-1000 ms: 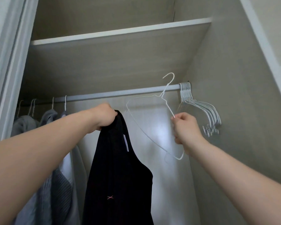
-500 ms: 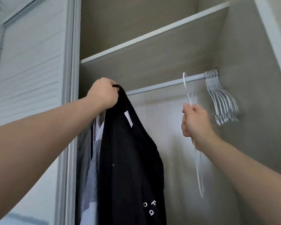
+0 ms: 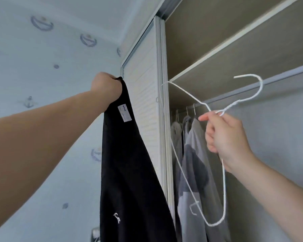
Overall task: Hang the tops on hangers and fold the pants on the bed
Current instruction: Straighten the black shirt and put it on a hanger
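Hands are both up high. The left hand (image 3: 106, 87) is a tight fist on the top edge of a black top (image 3: 129, 172) in the middle of the frame. The soft, dark cloth hangs straight down, long way up and down, in front of a white door (image 3: 143, 102) with thin slats. A small white tag (image 3: 124, 113) sits near the fist, and tiny white letters (image 3: 117, 220) show low down.

The right hand (image 3: 224, 137), right of the middle, curls around a thin white wire hanger (image 3: 223, 189) just below its neck. The hook bends up toward the upper right. The wire triangle is tipped, so its long bar runs from the upper middle down to a round corner near the bottom.

Behind, grey clothes (image 3: 194, 154) hang from a grey rail (image 3: 269, 88) under a flat shelf (image 3: 234, 55).
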`<control>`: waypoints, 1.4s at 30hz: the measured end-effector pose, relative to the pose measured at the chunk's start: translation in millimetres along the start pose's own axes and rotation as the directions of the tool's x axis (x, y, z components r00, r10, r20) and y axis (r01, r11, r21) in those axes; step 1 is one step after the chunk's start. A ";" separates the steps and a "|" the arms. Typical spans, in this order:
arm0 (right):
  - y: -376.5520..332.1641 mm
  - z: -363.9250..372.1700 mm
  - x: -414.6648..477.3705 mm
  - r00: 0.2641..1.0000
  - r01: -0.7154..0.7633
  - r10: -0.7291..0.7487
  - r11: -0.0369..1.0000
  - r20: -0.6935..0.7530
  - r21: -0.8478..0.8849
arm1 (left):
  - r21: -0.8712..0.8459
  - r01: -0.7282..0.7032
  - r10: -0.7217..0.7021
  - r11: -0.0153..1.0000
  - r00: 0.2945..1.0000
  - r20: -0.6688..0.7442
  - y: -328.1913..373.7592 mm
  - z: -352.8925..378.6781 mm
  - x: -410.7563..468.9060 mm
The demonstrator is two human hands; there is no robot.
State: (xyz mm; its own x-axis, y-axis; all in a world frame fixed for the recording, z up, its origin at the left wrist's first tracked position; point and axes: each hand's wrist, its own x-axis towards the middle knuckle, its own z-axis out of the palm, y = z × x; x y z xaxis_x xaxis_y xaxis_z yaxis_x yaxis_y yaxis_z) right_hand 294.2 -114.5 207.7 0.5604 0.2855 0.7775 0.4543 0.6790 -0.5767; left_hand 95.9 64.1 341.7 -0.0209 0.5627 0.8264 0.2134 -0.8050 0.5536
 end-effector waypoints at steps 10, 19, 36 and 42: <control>-28.7 146.9 -77.8 0.953 -0.181 0.065 0.905 0.295 0.385 | 0.495 0.090 0.026 0.864 0.975 -0.222 -17.8 -229.4 -41.2; -81.9 285.3 -223.9 0.838 -0.387 0.042 0.748 0.544 0.539 | 0.736 0.249 -0.006 0.630 0.949 -0.315 -36.1 -454.7 -93.4; -131.9 334.4 -571.7 0.468 -0.731 -0.031 0.548 0.883 0.406 | 0.685 0.503 -0.369 0.528 0.862 -0.349 -122.4 -700.9 -367.2; -118.6 320.7 -650.8 0.227 -0.781 0.015 0.601 0.974 0.173 | 0.601 0.633 -0.505 0.487 0.766 -0.398 -130.4 -728.0 -468.0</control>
State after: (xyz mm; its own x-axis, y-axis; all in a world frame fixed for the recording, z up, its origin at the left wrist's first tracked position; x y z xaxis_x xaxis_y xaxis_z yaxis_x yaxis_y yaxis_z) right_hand -346.5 -163.9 -149.5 -0.5405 0.7335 0.4121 -0.2843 0.3017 -0.9100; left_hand -633.3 -231.1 -42.0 -0.5126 0.7625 0.3948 0.6778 0.0770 0.7312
